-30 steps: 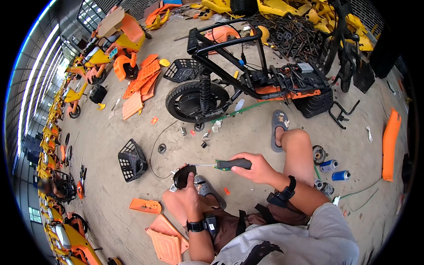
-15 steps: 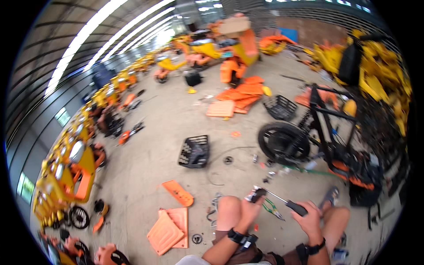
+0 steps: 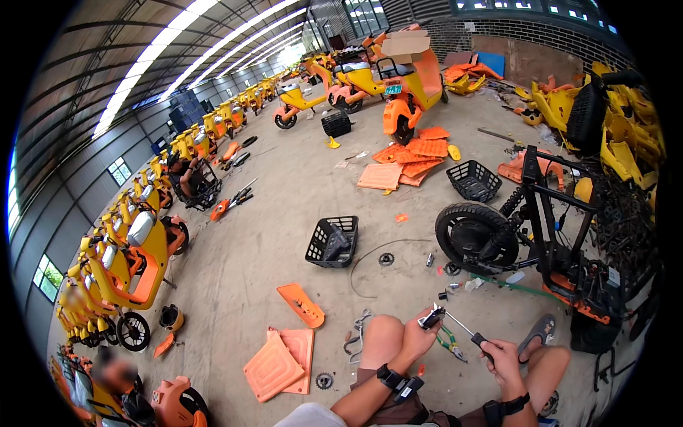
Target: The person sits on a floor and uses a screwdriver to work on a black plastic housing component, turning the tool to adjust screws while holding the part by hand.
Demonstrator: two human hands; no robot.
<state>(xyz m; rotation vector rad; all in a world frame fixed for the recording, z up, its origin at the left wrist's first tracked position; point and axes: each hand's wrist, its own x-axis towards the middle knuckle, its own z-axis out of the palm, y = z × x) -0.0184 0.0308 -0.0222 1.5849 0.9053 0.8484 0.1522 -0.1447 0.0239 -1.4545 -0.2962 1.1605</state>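
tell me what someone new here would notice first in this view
Probably the long row of yellow-and-orange scooters along the left side. Next, likely the stripped black scooter frame at the right. Then, low and right of centre, the right hand holds a screwdriver toward a small dark part in the left hand.

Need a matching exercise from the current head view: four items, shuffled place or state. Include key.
Things:
1. Screwdriver
2. Pliers
3. Small black part
4. Scooter frame

Place or state:
A. On the floor, green-handled
B. In the left hand
C. Stripped, with a wheel attached
D. In the right hand

Pairs: 1-D, 2-A, 3-B, 4-C
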